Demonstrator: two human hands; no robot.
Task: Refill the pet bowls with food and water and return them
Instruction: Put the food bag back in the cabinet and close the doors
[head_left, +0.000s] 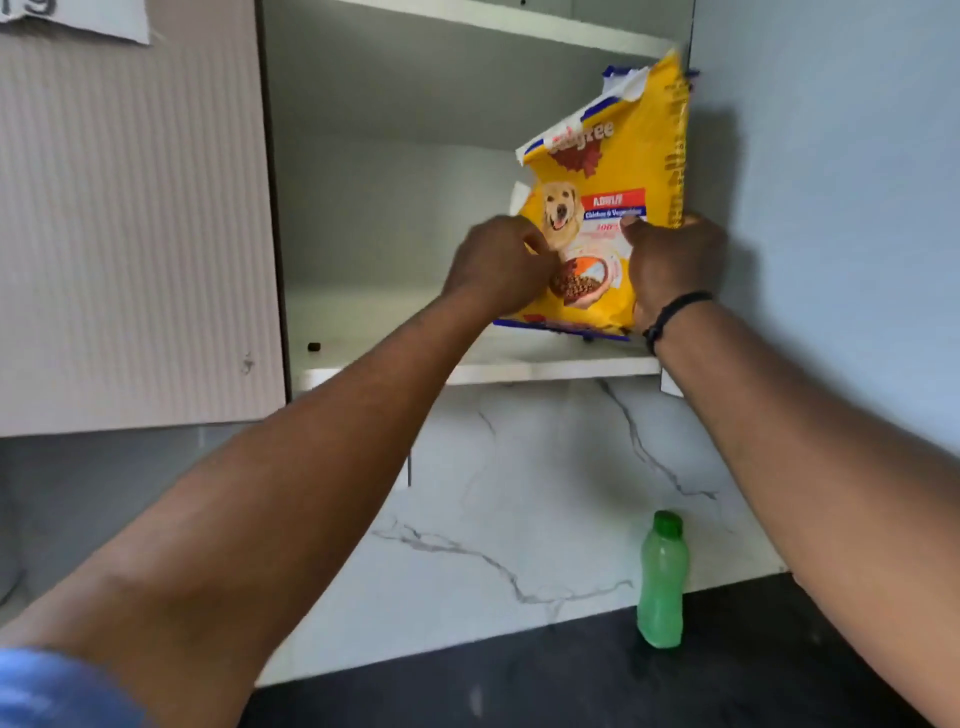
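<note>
A yellow dog food bag (610, 171) with a dog's picture and a torn-open top stands upright at the right end of the open wall cabinet's lower shelf (519, 369). My left hand (498, 262) grips the bag's lower left edge. My right hand (672, 260), with a black band on the wrist, grips its lower right side. The bag's bottom rests at or just above the shelf. A green water bottle (661, 582) with a green cap stands on the dark counter below. No pet bowls are in view.
The cabinet's open door (831, 208) hangs at the right, close to the bag. A closed ribbed cabinet door (130, 234) is at the left. A white marble backsplash (519, 493) runs down to the black counter (571, 686).
</note>
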